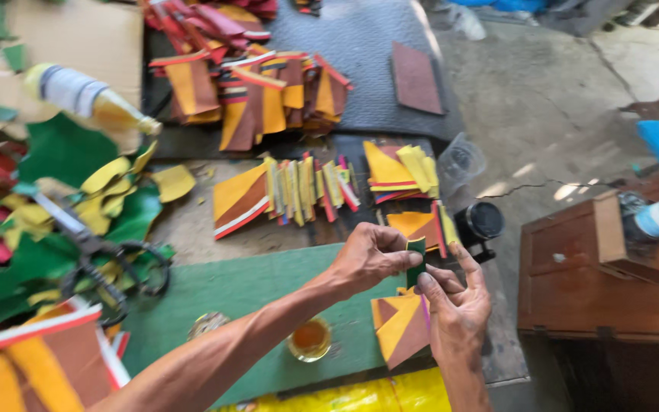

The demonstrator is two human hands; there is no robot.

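Observation:
Both my hands meet over the right end of a green board. My left hand pinches the top of a small green strip between thumb and fingers. My right hand holds the same strip from below with its thumb and forefinger. Under my right hand lies a patchwork piece of yellow, brown and red. A small open tin of amber glue stands on the board beside my left forearm.
Stacks of yellow, brown and red pieces cover the floor ahead. Black scissors rest on green and yellow scraps at left, near a lying bottle. A wooden box stands at right, a black round container beside the stacks.

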